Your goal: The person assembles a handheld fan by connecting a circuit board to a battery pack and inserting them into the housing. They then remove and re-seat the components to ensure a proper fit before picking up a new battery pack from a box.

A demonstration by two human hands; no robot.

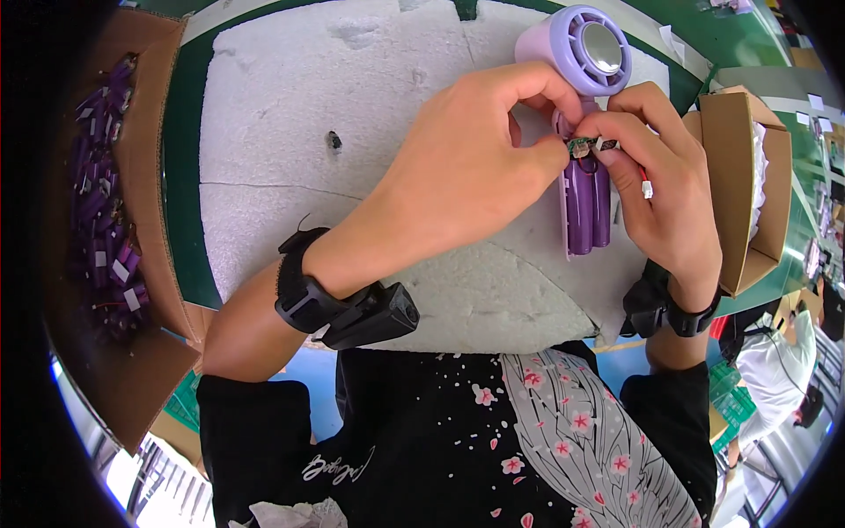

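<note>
A lilac handheld fan (588, 55) lies on a white foam sheet (290, 97), its round head pointing away from me. The fan's handle is uncovered and shows two purple battery cells (587, 209) side by side. At the neck, above the cells, sits a small green circuit board (580, 148). My left hand (480, 145) pinches the board's left edge between thumb and forefinger. From the right, my right hand (656, 167) pinches the dark wires at the board. A white connector (648, 189) on a red wire hangs by its palm. A small dark part (334, 140) lies apart on the foam.
At the left stands a cardboard box (145, 167) with many purple battery cells (106, 211) and wires. A smaller open cardboard box (735, 189) with white packing stands close by my right hand. Green table surface (180, 176) borders the foam. Another person (779, 370) is at the far right.
</note>
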